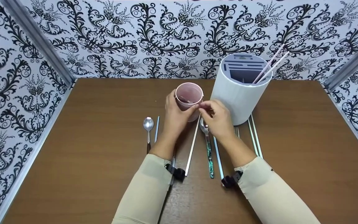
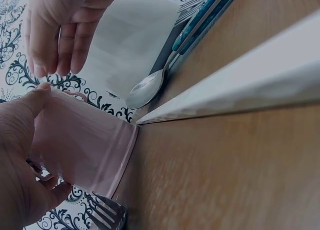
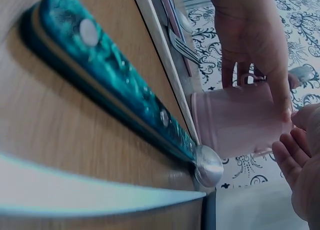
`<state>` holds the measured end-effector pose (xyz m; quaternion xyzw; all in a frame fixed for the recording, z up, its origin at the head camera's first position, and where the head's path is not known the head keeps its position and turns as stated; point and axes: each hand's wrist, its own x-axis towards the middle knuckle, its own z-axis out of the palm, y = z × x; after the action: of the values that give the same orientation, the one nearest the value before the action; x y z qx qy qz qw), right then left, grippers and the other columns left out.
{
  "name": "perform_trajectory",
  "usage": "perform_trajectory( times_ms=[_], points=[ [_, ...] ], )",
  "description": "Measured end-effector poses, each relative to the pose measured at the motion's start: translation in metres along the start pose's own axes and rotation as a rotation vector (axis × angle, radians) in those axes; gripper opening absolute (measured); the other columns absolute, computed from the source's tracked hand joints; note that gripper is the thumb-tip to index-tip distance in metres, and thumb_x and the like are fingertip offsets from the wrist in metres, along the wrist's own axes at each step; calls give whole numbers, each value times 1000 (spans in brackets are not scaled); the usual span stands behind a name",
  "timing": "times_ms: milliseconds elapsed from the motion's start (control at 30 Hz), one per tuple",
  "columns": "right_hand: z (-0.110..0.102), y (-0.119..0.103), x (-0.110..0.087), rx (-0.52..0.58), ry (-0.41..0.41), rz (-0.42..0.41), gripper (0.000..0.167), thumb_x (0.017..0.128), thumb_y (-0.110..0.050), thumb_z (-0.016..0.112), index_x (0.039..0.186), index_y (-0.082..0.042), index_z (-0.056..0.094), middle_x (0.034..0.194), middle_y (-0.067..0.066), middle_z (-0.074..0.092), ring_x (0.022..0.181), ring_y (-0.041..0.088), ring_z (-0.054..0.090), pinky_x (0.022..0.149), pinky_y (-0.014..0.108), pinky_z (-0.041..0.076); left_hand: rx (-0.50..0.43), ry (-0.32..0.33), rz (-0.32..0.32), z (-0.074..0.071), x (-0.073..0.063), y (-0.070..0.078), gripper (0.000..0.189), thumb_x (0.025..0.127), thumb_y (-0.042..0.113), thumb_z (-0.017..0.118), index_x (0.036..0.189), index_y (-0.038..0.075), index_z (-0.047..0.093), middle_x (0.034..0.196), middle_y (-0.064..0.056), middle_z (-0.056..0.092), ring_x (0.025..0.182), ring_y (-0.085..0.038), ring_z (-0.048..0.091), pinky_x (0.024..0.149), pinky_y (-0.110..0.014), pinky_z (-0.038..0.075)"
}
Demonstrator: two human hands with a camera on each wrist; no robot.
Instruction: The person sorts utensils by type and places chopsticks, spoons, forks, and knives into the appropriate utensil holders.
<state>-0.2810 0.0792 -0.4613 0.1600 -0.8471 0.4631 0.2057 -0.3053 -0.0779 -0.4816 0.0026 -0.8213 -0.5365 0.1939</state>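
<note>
In the head view my left hand [image 1: 177, 113] grips a pink cup [image 1: 189, 92] round its side, thumb near the rim. Something small lies inside the cup, too unclear to name. The cup's small side loop [image 2: 76, 95] shows in the left wrist view. My right hand [image 1: 218, 118] is at the cup's right, its fingers loosely bent and fingertips close to my left thumb. Nothing shows between those fingers in the right wrist view. Near the cup's base lie a pale chopstick [image 1: 192, 149] and a spoon with a green-blue handle [image 1: 209, 157].
Behind my right hand stands a white cutlery holder [image 1: 238, 96] with two pink chopsticks [image 1: 272, 63] in its slots. A dark-handled spoon [image 1: 148, 124], blue chopsticks [image 1: 218, 160] and pale green chopsticks [image 1: 255, 137] lie on the brown table [image 1: 104, 118]. A fork [image 2: 107, 212] lies beside the cup.
</note>
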Motion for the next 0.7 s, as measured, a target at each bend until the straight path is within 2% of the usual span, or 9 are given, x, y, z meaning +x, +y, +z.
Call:
perform_trajectory(
  times_ms=[100, 300, 500, 700],
  points=[
    [-7, 2, -3, 23, 0, -1, 15, 93, -5, 76, 106, 1, 75, 105, 13, 71, 97, 22, 70, 88, 33, 62, -7, -4, -4, 0, 0, 0, 92, 77, 29, 93, 151, 4, 44, 145, -17, 52, 139, -30, 48, 123, -42, 36],
    [-23, 6, -14, 63, -3, 14, 17, 92, -3, 76, 108, 3, 74, 104, 13, 70, 96, 21, 69, 89, 28, 61, -13, -20, -21, 1, 0, -1, 93, 77, 30, 92, 152, 6, 42, 147, -15, 51, 141, -28, 48, 124, -40, 36],
    [-39, 8, -28, 67, -5, 55, 17, 93, -3, 76, 109, 3, 74, 104, 11, 70, 98, 19, 68, 90, 23, 59, -10, -26, -24, 1, 1, -1, 94, 78, 32, 92, 152, 6, 41, 148, -15, 50, 141, -28, 47, 124, -41, 36],
    [-53, 12, -42, 95, 4, 130, 19, 92, -3, 77, 109, 4, 74, 104, 10, 70, 94, 19, 69, 84, 16, 58, -11, -32, -39, 0, 1, -1, 95, 78, 32, 92, 153, 6, 41, 149, -15, 49, 142, -28, 47, 124, -41, 35]
  ],
)
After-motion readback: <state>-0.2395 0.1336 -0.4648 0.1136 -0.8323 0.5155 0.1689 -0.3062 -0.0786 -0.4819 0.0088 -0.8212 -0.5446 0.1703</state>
